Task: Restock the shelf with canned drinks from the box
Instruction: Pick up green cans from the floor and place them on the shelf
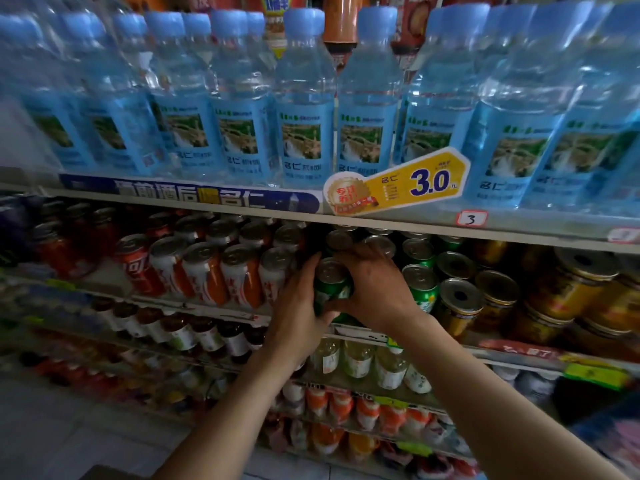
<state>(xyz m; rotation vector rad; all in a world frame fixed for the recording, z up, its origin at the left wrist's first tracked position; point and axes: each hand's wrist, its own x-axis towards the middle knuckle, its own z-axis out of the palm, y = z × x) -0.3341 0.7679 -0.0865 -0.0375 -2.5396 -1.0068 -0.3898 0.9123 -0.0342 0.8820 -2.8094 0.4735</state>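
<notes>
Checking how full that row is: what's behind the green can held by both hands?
Behind the green can, held by the left hand and right hand, more can tops show. The right hand covers part of the row.

My left hand (298, 306) and right hand (375, 289) are bare, without gloves, rings or a watch that I can see, and both my forearms run uncovered all the way down to the bottom edge of the view, no sleeve or cuff showing on either.
</notes>
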